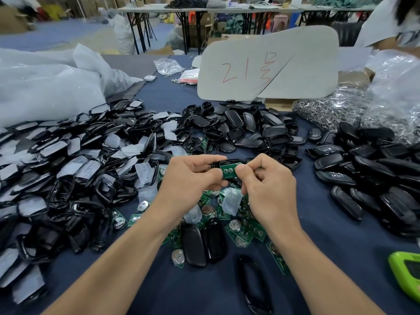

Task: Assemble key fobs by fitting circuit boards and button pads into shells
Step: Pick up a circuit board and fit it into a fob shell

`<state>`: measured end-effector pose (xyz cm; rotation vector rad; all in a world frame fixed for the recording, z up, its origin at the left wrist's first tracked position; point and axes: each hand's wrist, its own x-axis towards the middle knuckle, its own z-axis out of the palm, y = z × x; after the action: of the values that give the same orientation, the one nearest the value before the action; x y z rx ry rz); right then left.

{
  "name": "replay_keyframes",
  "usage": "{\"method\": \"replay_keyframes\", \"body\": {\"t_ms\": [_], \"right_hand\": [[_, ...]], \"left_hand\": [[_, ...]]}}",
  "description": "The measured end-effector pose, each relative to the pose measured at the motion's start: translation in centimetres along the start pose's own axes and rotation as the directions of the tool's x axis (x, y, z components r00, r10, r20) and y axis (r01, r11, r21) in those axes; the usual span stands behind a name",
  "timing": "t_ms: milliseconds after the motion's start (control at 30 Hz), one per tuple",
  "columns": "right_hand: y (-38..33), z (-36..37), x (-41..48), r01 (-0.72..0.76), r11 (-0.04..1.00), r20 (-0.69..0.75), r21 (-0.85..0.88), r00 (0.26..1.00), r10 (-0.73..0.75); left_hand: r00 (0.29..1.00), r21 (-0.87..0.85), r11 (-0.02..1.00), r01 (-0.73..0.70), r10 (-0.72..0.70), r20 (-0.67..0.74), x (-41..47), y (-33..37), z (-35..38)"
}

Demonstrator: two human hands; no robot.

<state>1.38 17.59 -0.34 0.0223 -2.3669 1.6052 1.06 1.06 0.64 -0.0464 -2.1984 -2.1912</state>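
Dark worktop [329,258] heaped with parts: left hand [193,173] grips a black shell [229,160] steady while right hand [268,187] pinches a board [228,171] over it, likely to seat it; spare boards [238,230] lie just below both hands

Bright, even light washes the table [172,289], leaving soft shadows. Wide-angle distortion bends the edges; the far room [95,30] blurs, and plastic bags [395,73] glint.

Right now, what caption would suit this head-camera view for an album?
Left hand holds a black plastic shell, right hand pinches a green circuit board, above heaped key-fob parts.
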Motion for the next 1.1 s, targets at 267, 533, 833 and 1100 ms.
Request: {"method": "replay_keyframes", "body": {"t_ms": [267, 533, 833, 1100], "right_hand": [[0.1, 0.5, -0.1, -0.013, 0.998, -0.032, -0.062, 0.999, 0.011], [0.4, 0.2, -0.1, 0.066, 0.985, 0.021, -0.162, 0.998, -0.063], [0.3, 0.2, -0.7, 0.065, 0.98, -0.046, -0.186, 0.996, -0.075], [1.0, 0.0, 0.8, -0.084, 0.951, 0.182, 0.297, 0.983, 0.03]], "left_hand": [[0.998, 0.079, 0.996, -0.035, 0.039, -0.052, -0.1, -0.2, 0.3], [0.996, 0.149, 0.987, -0.056, 0.066, -0.063, -0.2, -0.3, -0.1], [0.988, 0.044, 0.993, -0.106, 0.11, -0.11, -0.2, 0.4, 0.7], [0.995, 0.172, 0.98, -0.1, 0.101, 0.006, 0.0, -0.4, 0.4]]}}
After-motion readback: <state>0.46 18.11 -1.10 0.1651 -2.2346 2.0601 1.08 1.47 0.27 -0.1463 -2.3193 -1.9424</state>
